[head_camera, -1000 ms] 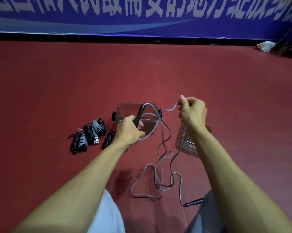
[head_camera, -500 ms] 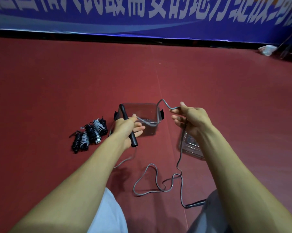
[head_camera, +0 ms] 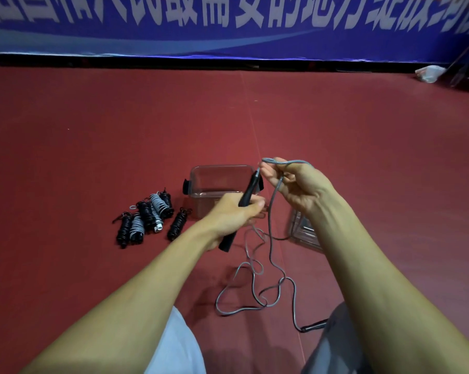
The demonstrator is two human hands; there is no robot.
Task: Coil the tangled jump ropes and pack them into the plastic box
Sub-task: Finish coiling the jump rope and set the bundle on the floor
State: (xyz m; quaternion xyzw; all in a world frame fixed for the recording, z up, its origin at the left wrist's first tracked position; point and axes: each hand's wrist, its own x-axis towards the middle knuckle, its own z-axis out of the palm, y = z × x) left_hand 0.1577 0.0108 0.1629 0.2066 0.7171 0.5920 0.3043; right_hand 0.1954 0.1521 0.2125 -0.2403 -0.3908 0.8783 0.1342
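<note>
L hand (head_camera: 233, 214) curled tight on black handle (head_camera: 248, 193), now tipped up again. R hand (head_camera: 300, 187) pinches grey rope (head_camera: 271, 233), swung in close. Prob. another wrap; box (head_camera: 219, 170) still waits.

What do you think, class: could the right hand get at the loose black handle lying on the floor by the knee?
Probably yes, after letting go: the right hand holds the grey cord, but the loose handle lies uncovered on the floor beside that forearm. The left hand grips the other handle.
</note>
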